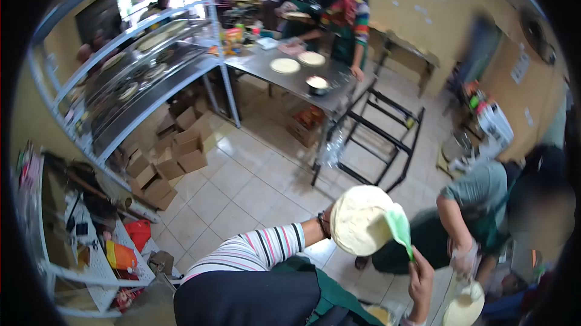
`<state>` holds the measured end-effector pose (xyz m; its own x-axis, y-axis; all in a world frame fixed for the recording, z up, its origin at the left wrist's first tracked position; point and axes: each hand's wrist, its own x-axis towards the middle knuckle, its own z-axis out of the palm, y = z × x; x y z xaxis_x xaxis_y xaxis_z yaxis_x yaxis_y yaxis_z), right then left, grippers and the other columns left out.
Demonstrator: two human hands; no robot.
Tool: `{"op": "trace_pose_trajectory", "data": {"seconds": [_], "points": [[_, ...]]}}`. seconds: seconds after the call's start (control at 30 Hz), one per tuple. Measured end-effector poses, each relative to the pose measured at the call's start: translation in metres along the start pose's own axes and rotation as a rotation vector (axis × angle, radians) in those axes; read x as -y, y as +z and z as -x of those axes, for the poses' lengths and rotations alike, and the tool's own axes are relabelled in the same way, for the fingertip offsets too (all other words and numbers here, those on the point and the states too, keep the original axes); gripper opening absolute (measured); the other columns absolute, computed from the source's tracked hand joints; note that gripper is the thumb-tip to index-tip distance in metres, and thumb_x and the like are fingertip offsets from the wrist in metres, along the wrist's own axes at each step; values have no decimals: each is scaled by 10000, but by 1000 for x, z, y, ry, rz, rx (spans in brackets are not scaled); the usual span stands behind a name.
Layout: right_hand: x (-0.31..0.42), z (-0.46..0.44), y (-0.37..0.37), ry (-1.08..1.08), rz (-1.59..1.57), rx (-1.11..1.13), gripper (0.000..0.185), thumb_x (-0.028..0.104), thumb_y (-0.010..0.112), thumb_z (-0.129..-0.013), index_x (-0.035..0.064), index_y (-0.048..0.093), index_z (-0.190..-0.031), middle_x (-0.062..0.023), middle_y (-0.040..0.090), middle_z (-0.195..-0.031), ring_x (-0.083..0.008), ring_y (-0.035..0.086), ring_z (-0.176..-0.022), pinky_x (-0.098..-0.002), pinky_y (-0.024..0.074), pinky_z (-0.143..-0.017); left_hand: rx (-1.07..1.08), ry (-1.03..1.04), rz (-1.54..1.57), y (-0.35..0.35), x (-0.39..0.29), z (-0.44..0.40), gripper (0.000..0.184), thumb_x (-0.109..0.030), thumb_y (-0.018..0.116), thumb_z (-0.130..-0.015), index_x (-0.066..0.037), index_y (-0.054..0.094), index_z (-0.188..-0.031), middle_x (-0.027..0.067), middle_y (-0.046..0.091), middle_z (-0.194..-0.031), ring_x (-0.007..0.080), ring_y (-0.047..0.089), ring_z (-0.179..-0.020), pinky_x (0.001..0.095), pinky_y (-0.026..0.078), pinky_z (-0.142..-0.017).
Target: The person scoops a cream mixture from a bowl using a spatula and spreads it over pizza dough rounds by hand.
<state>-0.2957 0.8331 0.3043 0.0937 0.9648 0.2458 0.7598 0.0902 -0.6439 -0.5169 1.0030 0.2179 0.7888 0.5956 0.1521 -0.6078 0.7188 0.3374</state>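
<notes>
My left hand, mostly hidden, holds up a round, flat base from below; it is covered in pale cream. A striped sleeve and a dark wristband show on that arm. In my right hand, the fingers are closed round the handle of a light green spatula. Its blade lies against the right side of the creamy top. Whether the base is cake or dough I cannot tell.
To my right, a co-worker's gloved hand is above another pale round. Ahead are a black metal frame and a steel table bearing pale rounds and a bowl. Shelving and cardboard boxes stand left.
</notes>
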Motion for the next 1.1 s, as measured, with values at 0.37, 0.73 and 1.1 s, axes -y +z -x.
{"op": "trace_pose_trajectory", "data": {"seconds": [0.37,0.73,1.1], "points": [[-21,49,-56,54,123,-154,321,34,546,-784,85,560,-1101,-59,540,-664,-175,516,-581,-295,416,-536,-73,-241,185,-18,-3,-36,556,-448,387,-854,-56,390,-1249,164,453,-1236,322,478,-1085,461,408,-904],[-32,86,-71,695,-434,361,257,204,439,-896,48,548,-1069,-14,481,-583,-71,430,-473,-225,361,-441,-36,-607,291,11,58,-85,530,-421,365,-872,-36,419,-1234,177,458,-1232,334,456,-1116,475,359,-940],[29,121,-19,448,539,-401,507,9,517,-731,189,499,-1205,-80,403,-644,-229,467,-523,-333,405,-497,-18,-717,219,12,116,-90,537,-410,386,-862,-34,403,-1245,169,440,-1251,329,453,-1118,480,369,-934]]}}
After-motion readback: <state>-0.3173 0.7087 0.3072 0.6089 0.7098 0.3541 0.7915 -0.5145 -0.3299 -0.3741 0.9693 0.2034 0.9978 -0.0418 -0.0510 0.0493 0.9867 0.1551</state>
